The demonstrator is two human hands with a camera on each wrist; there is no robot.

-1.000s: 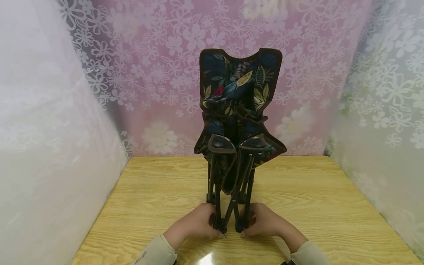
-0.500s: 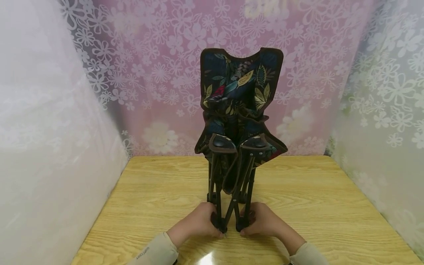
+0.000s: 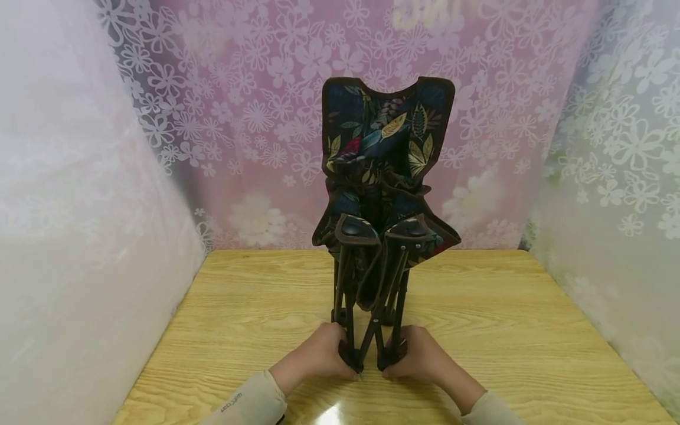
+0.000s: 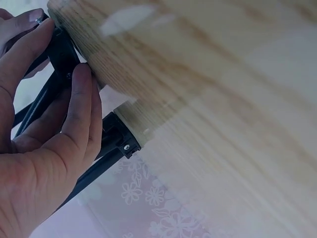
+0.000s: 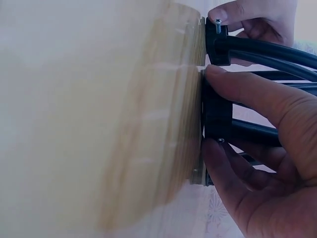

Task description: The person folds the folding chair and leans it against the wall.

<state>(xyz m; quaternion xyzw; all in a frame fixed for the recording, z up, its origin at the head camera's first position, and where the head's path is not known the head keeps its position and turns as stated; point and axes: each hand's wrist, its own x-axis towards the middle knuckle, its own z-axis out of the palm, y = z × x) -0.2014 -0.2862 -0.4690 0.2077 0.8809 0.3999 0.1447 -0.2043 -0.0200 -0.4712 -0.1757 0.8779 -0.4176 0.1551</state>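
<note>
A small folding chair, its dark leaf-print fabric over black tube legs, stands partly folded on the wooden table. At its front left foot, the left hand grips the black plastic piece; in the left wrist view, the left hand has thumb and fingers round that foot. The right hand pinches the front right foot, and in the right wrist view its thumb and fingers hold the black foot from both sides. A small screw sticks out by the left foot.
Behind the table hangs a pink curtain with white flowers. Pale sheeting flanks the left side, and flowered translucent sheeting the right. The chair's rear feet rest farther back on the table.
The right hand's fingers have closed a little more around the front right foot. The chair and the left hand stay nearly in place.
</note>
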